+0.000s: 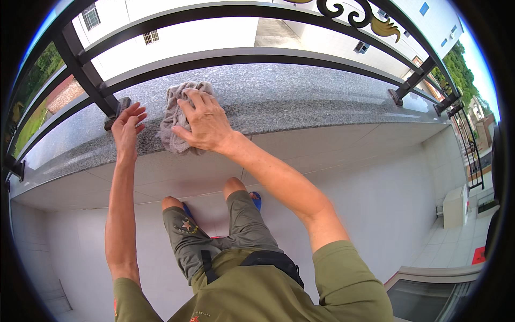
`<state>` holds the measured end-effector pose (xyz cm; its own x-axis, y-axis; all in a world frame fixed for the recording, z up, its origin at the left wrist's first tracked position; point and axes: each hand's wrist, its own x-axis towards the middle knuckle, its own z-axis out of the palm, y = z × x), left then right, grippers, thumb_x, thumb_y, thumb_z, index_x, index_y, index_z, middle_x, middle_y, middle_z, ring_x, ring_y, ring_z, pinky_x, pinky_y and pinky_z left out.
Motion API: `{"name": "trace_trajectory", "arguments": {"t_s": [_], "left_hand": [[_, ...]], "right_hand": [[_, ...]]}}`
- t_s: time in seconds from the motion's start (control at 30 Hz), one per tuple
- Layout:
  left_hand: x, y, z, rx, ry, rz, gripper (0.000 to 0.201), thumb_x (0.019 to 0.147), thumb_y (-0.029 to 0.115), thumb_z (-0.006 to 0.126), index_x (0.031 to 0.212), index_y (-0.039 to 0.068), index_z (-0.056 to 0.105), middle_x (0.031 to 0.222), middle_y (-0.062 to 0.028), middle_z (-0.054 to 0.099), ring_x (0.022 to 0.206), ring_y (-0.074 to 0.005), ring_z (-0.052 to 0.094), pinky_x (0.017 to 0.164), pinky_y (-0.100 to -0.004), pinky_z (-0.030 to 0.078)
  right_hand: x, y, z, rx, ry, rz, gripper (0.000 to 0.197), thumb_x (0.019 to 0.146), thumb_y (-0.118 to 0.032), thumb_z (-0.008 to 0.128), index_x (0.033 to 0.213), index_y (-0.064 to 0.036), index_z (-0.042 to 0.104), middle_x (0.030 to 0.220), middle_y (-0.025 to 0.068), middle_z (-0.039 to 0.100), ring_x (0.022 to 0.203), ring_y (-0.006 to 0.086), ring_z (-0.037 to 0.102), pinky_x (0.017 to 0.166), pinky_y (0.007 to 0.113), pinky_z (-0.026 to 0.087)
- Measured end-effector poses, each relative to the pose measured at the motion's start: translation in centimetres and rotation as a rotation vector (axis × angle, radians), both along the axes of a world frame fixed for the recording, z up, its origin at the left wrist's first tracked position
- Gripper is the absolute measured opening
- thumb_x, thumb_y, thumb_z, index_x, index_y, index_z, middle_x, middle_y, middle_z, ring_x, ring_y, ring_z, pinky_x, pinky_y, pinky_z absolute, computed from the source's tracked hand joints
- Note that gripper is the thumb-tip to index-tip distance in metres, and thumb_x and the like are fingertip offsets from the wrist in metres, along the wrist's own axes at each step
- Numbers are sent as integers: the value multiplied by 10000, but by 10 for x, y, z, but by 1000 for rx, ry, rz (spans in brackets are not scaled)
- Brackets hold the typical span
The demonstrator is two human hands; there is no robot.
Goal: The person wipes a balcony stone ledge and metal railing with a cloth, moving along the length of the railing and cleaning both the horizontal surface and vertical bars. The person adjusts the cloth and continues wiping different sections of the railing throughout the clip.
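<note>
A crumpled grey cloth [173, 123] lies bunched on the speckled grey granite ledge [300, 99], partly hanging over its front edge. My right hand [204, 122] is on top of it, palm down, with bent fingers pressing into the folds and gripping it. To the left, my left hand [129, 127] hovers at the ledge's edge with fingers loosely curled and apart, nothing visible in them. It is nearest to the dark foot of a railing post [116, 111], and whether it touches that foot I cannot tell.
A black metal railing [230, 58] with curved bars and gold-tipped scrollwork rises from the ledge. Below is a pale tiled wall [322, 142]. Behind me to the right are a white box-like unit [455, 206] and a framed window [429, 298]. White buildings stand beyond the railing.
</note>
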<state>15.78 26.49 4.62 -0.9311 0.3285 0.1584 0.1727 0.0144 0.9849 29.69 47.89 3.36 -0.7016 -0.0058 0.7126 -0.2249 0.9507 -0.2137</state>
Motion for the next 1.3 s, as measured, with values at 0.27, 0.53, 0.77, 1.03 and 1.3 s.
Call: {"name": "trace_trajectory", "arguments": {"t_s": [0.27, 0.53, 0.77, 1.03, 1.3], "left_hand": [[-53, -73, -54, -378, 463, 371, 264, 1007, 25, 593, 1169, 38, 800, 984, -60, 803, 840, -125, 727, 824, -294, 580], [-88, -166, -82, -607, 727, 447, 237, 1035, 11, 589, 1161, 58, 784, 1068, -69, 791, 987, -201, 753, 882, -346, 571], [-87, -154, -67, -798, 793, 335, 266, 993, -71, 577, 1151, 36, 762, 1124, -97, 743, 1035, -236, 728, 933, -350, 553], [-78, -146, -58, -641, 939, 235, 353, 923, -151, 604, 1182, 29, 763, 1201, -113, 751, 1167, -253, 714, 1035, -354, 526], [-74, -132, -52, -684, 827, 267, 357, 942, -101, 611, 1201, 78, 778, 1230, -67, 757, 1185, -243, 710, 1014, -338, 530]], "right_hand": [[-48, -51, 19, -15, -545, -74, 662, 872, -316, 755, 1401, 61, 626, 1565, 283, 494, 1512, 505, 397, 1282, 638, 256], [-4, 127, 30, 45, -587, -300, 489, 918, -41, 633, 1405, -46, 681, 1550, 122, 592, 1475, 348, 505, 1268, 507, 376], [200, 413, 10, -2, -422, -1112, 495, 897, -226, 661, 1384, -161, 717, 1501, 70, 643, 1431, 326, 548, 1199, 489, 448], [224, 503, -10, -335, -154, -1415, 632, 806, -432, 745, 1355, -118, 758, 1378, 188, 738, 1306, 372, 683, 1138, 476, 510], [-18, 437, -30, 88, -117, -911, 551, 958, -512, 686, 1353, -131, 729, 1390, 150, 719, 1264, 345, 678, 1062, 447, 536]]}}
